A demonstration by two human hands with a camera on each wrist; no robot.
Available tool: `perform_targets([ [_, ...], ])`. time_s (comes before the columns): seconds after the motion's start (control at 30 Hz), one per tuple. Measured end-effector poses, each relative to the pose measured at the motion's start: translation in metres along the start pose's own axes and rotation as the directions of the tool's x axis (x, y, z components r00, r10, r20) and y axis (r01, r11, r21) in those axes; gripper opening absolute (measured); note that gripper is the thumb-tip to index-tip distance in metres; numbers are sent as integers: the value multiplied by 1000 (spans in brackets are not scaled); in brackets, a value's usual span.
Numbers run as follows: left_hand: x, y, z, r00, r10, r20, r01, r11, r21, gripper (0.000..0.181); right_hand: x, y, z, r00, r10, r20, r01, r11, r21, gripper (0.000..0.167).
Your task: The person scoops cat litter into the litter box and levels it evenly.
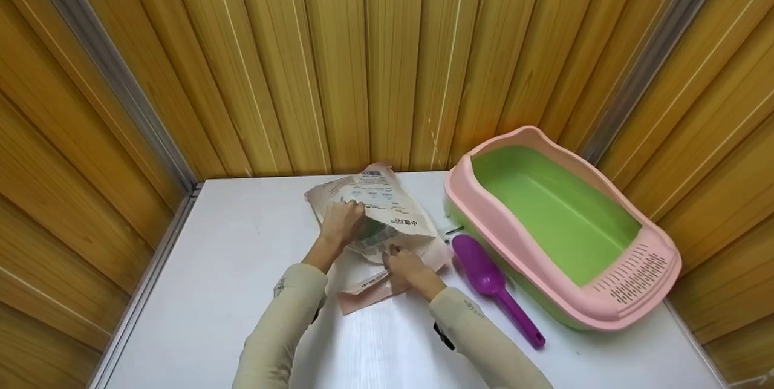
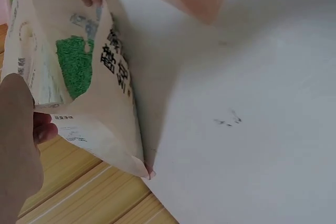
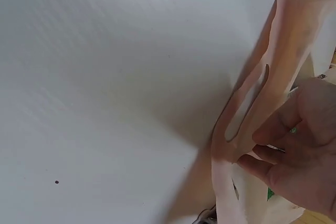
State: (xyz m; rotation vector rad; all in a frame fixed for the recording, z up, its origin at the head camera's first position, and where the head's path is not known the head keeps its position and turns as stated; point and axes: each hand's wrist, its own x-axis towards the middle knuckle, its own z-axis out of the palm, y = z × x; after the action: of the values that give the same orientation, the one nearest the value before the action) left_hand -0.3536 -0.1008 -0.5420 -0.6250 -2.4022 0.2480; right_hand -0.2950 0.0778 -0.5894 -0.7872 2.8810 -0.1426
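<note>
- Pale pink and crinkled, a printed bag lies on the white tabletop, its far end close to the wall and its mouth gaping toward the person.
- The left hand has the upper lip of that mouth; its grip is closed, thumb on one side of the material and bent fingers on the other.
- The right hand is at the lower side of the mouth, fingers bent, tips up against the bag. Whether that grip really pinches anything, I can't tell from where I'm standing.
- Inside the opening I can see a grainy green patch, with dark lettering on the bag beside it.
- Nearest the person, a loose flap of the bag spreads out, with a long slot cut through it.
- Just beside the bag, over on the person's right, there's a purple scoop, handle pointing back toward the near edge.
- Beyond the scoop sits a big tray, pink rim over a green basin, with rows of little slits at one end.
- Both arms wear light sleeves, and all round stand yellow wood-look panels.
</note>
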Motion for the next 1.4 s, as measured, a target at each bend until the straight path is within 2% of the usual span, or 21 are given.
perform_targets([
  [0.2,19,-8,-14,996,-50,-74,48,998,-30,15,-1,2,-11,994,77,78,-81,995,51,44],
  [0.4,27,-15,-22,986,-79,-146,76,997,-26,18,-3,3,-14,997,68,47,-70,996,51,28],
  [0.5,26,-15,-23,985,-86,-147,84,996,-18,19,-3,3,-11,997,62,46,-64,997,53,27],
  [0.63,21,-12,-24,994,-74,-85,71,997,-41,17,-5,3,-7,1000,26,11,-26,1000,7,39],
  [0.77,16,-8,-25,997,-76,24,77,993,-84,15,-11,1,-3,998,-37,-50,33,995,-94,53],
  [0.87,13,-5,-24,990,-82,116,94,991,-97,17,-20,-2,-7,996,-56,-63,49,992,-113,54],
  [1.03,10,-3,-22,974,-78,215,98,992,-85,25,-43,-3,-25,994,-90,-60,88,996,-32,60],
  [1.1,11,-3,-23,969,-76,235,97,992,-82,28,-56,2,-36,993,-97,-62,98,995,4,54],
  [1.23,12,-5,-27,958,-74,276,103,990,-93,30,-83,19,-65,994,-83,-76,86,996,40,30],
  [1.33,13,-8,-29,950,-75,302,111,988,-105,28,-101,34,-83,996,-32,-87,36,998,42,7],
  [1.4,12,-10,-30,945,-79,316,118,987,-107,26,-111,43,-90,997,36,-66,-33,998,48,4],
])
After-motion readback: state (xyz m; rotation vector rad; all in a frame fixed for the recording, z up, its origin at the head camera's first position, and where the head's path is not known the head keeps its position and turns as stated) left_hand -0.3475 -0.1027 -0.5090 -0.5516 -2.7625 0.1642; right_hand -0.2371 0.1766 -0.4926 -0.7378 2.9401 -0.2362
